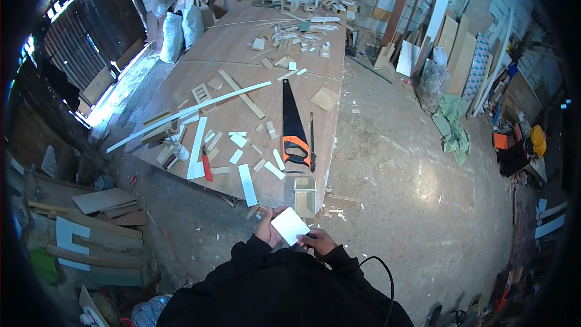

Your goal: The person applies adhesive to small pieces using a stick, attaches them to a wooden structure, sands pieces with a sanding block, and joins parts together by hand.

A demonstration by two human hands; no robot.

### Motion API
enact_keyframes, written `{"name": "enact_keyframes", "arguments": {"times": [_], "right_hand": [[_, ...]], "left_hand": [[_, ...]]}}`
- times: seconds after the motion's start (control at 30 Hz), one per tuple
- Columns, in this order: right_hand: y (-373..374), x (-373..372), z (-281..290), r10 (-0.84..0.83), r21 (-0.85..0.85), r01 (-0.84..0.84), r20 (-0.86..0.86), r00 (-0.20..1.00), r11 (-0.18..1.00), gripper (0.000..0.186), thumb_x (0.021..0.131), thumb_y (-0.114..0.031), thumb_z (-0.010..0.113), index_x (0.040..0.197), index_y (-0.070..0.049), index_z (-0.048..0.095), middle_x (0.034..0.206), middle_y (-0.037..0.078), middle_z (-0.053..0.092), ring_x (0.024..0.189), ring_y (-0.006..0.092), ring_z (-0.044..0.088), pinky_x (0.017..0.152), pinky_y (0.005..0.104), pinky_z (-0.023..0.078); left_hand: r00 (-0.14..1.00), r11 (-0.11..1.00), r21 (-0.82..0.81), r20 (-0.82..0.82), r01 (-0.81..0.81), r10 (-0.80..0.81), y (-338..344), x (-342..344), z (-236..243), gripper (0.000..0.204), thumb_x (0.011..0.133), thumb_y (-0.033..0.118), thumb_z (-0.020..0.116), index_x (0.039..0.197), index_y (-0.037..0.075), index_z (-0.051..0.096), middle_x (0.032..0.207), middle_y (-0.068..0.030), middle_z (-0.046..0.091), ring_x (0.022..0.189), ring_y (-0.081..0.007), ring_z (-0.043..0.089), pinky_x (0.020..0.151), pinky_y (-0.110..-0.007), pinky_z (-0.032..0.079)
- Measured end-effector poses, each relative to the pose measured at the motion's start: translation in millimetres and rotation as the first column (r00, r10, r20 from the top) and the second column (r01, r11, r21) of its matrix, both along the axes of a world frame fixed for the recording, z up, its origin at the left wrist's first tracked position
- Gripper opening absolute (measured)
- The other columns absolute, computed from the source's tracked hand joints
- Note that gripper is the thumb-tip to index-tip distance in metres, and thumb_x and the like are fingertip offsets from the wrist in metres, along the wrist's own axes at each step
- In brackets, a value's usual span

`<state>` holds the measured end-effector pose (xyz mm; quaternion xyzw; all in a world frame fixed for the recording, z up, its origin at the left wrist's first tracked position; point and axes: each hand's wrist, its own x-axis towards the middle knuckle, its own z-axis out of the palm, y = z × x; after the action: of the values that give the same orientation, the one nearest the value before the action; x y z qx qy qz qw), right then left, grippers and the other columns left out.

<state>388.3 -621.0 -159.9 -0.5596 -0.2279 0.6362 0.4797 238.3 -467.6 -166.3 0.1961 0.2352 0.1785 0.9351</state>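
Observation:
Close to my body, a small white rectangular board (pixel 290 226) is held between both hands. My left hand (pixel 267 228) grips its left edge, and my right hand (pixel 319 241) pinches its lower right corner. Just beyond the board, a small open wooden box (pixel 305 189) sits at the near edge of the large wooden table (pixel 242 48). Farther up the table lies a handsaw (pixel 294 122) with a black blade and orange handle. A thin dark rod-like tool (pixel 312 136) is beside it. Left of the saw, a red-handled tool (pixel 207 165) lies next to a white strip (pixel 197 145).
Several offcuts and a long white strip (pixel 193 112) are spread over the table, with a wood pile (pixel 296 42) at its far end. Scraps litter the concrete floor (pixel 411 194). Boards (pixel 454 48) lean on the right wall near a green cloth (pixel 452 124). More boards (pixel 100 239) lie at left.

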Motion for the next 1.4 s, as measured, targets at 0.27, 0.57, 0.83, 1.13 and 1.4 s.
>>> {"name": "enact_keyframes", "arguments": {"times": [0.27,0.57,0.83,1.13,1.4], "right_hand": [[18,-15,4,0.002,-0.120,0.014,0.139,0.990,0.993,0.023,0.092,-0.023,0.067,0.099,-0.001,0.066,0.084,0.001,0.066,0.073,0.0080,0.059,0.066,0.0232,0.047],[73,-21,-8,-0.242,-0.186,0.268,0.151,0.958,0.945,0.019,0.094,-0.019,0.063,0.101,-0.001,0.063,0.079,0.005,0.063,0.068,0.0111,0.059,0.061,0.0243,0.049],[186,-56,-4,-0.373,-0.261,0.376,0.063,0.926,0.889,0.014,0.096,-0.019,0.061,0.091,-0.006,0.059,0.078,0.003,0.060,0.067,0.0120,0.056,0.061,0.0290,0.047],[278,-75,-5,-0.456,-0.198,0.461,0.075,0.887,0.865,0.015,0.097,-0.019,0.059,0.088,-0.007,0.059,0.073,0.002,0.058,0.065,0.0113,0.055,0.059,0.0272,0.046],[345,-84,-40,-0.444,-0.377,0.429,0.050,0.894,0.821,0.019,0.095,-0.020,0.064,0.082,-0.009,0.056,0.075,0.002,0.058,0.065,0.0106,0.055,0.054,0.0268,0.045]], "left_hand": [[0.883,0.916,0.256,-0.435,0.308,-0.175,9,-17,-57,0.039,0.099,0.028,0.054,0.126,0.002,0.050,0.109,-0.0119,0.064,0.095,-0.0242,0.066,0.081,-0.038,0.057],[0.922,0.932,0.108,-0.221,0.346,-0.317,84,-34,-91,0.034,0.098,0.036,0.055,0.103,0.002,0.053,0.082,-0.0095,0.062,0.065,-0.0145,0.062,0.052,-0.026,0.050],[0.846,0.998,0.045,-0.529,-0.050,0.067,180,-194,-101,0.023,0.095,0.032,0.056,0.099,0.009,0.059,0.085,-0.0038,0.061,0.067,-0.0144,0.059,0.057,-0.029,0.050],[0.401,0.788,0.140,-0.799,-0.600,0.447,233,-369,-150,0.025,0.093,0.037,0.059,0.097,0.012,0.058,0.081,-0.0033,0.058,0.069,-0.0185,0.058,0.058,-0.033,0.046],[0.476,0.843,0.156,-0.766,-0.514,0.432,277,-342,-144,0.021,0.095,0.033,0.056,0.099,0.013,0.055,0.087,-0.0033,0.060,0.072,-0.0175,0.059,0.058,-0.033,0.046]]}}
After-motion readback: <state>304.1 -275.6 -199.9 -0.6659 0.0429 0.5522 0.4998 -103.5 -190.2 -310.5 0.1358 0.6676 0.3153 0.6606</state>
